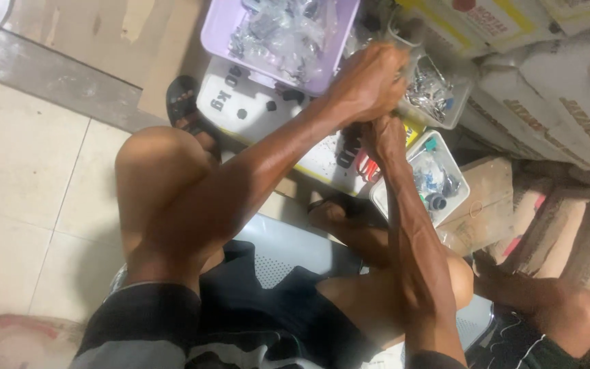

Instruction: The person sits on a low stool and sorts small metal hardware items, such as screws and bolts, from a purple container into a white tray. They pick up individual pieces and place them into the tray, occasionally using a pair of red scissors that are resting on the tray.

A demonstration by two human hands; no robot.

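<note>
My left hand [370, 80] is clenched into a fist above the white tub of metal parts [435, 92]. It touches my right hand [384, 140] just below it. My right hand's fingers are closed around a small dark part that is mostly hidden between the two hands. What my left hand grips is covered by its own fingers. Both forearms reach forward over my bare knees. Under the hands lies a white flat board [254, 113] with black pieces on it.
A lilac tray [216, 31] holds clear bags of hardware. A second white tub [445, 160] with small fittings sits beside a cardboard box [489, 195]. Printed sacks [554, 102] are stacked at the right. My sandalled foot [184, 106] is at the left. Another person's leg [561, 304] is at the lower right.
</note>
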